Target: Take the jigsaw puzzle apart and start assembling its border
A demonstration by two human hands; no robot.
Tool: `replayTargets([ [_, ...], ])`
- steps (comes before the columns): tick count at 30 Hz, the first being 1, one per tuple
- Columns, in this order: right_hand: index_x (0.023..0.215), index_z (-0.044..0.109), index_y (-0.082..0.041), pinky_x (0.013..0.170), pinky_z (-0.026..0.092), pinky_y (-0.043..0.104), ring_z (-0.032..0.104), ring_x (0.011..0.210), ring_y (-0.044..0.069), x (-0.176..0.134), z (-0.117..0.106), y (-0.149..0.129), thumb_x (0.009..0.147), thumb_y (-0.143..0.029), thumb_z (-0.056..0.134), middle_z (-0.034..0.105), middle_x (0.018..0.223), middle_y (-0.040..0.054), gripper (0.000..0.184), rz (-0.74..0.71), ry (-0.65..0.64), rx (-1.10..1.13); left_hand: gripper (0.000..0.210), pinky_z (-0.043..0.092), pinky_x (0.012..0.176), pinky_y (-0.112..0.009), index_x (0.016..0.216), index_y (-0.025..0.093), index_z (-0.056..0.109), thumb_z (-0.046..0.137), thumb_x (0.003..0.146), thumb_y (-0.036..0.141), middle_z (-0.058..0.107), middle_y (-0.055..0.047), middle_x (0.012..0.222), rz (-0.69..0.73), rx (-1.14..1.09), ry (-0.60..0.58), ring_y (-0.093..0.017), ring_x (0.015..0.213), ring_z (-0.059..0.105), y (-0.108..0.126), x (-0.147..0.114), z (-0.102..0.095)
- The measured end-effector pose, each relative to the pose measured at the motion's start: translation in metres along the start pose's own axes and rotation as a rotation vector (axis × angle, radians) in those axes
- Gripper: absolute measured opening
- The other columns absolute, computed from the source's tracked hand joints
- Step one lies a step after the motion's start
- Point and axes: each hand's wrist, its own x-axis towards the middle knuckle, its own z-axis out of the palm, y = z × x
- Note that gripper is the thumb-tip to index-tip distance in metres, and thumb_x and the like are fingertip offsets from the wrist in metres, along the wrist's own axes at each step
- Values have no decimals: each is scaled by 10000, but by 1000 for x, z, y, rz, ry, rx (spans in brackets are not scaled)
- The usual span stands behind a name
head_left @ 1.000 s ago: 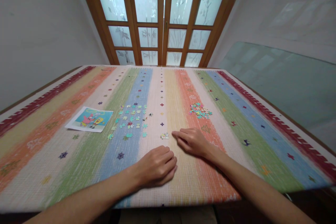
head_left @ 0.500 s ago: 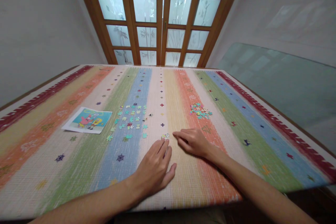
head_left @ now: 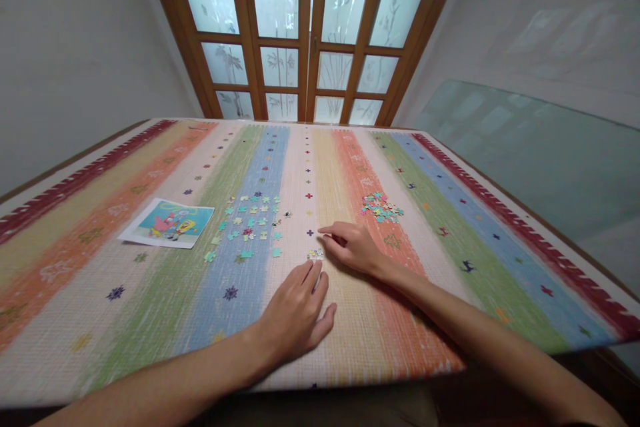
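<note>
just beyond the fingertips of the left hand (head_left: 300, 307), a small cluster of puzzle pieces (head_left: 315, 254) is lying on the striped tablecloth (head_left: 350, 340). that hand is resting palm down, its fingers stretching forward and its thumb standing apart on the right; whether its fingertips are touching the cluster's near edge, i cannot tell. ahead of it and to its right, the right hand (head_left: 353, 247) is pointing its index finger leftward while its other fingers are curling under; whether finger and thumb are pinching anything, i cannot tell. the cluster is sitting just on the near side of that index fingertip, so it is lying between the two hands. farther ahead of the left hand and to its left, loose pieces (head_left: 263, 221) are lying in rough rows, mostly apart from one another, and a dark piece (head_left: 288, 215) is sitting at their right side. well to the left of the left hand, past those rows, a printed cartoon picture (head_left: 173, 221) is lying face up. beyond the right hand and slightly to its right, a heap of pieces (head_left: 383, 208) is lying, many overlapping. far ahead of both hands, a wooden double door (head_left: 303, 33) is standing behind the table.
</note>
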Motion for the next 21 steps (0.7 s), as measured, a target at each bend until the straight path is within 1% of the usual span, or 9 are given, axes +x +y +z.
replayTargets([
  [2,1040,780,-157,679,452,293,611,666,157,18,7,-2,950,-240,597,738,797,58,220,89,-25,-9,371,548,1024,-538,1247,64,585,517,981,314,668,-247,1254,-3,-5,5,-366,1215,620,1,1,0],
  [4,1053,774,-158,709,443,299,594,696,159,36,14,-3,930,-264,654,721,826,57,202,143,-56,-36,365,551,1017,-533,1233,65,591,526,972,312,667,-242,1255,-10,-2,4,-365,1205,620,1,1,0],
  [7,1048,768,-154,764,437,317,589,773,181,61,24,-5,915,-293,706,691,866,68,203,172,-84,-93,363,551,1015,-517,1208,48,603,541,956,302,657,-251,1271,-10,13,-1,-366,1190,621,2,2,1],
  [10,1034,763,-151,796,433,322,593,842,199,77,33,-7,908,-329,732,669,910,73,220,184,-138,-118,377,552,1014,-516,1210,40,604,551,948,305,653,-258,1275,-14,6,-3,-368,1194,615,2,1,2],
  [13,1041,761,-149,779,422,315,586,840,193,84,38,-9,912,-330,728,651,954,79,225,196,-177,-135,382,552,1010,-515,1205,40,611,561,942,313,654,-253,1275,-21,9,0,-372,1190,613,1,1,3],
  [17,1003,767,-156,762,417,306,580,830,186,88,42,-8,916,-307,714,645,976,87,182,205,-182,-159,363,556,984,-514,1160,39,627,571,936,320,663,-251,1240,-12,32,2,-373,1142,621,2,3,3],
  [21,1023,773,-159,768,425,306,585,825,188,90,39,-4,930,-247,670,651,955,84,164,162,-207,-164,331,557,961,-507,1136,62,627,569,937,320,667,-239,1228,-14,30,-12,-366,1129,622,3,5,-1],
])
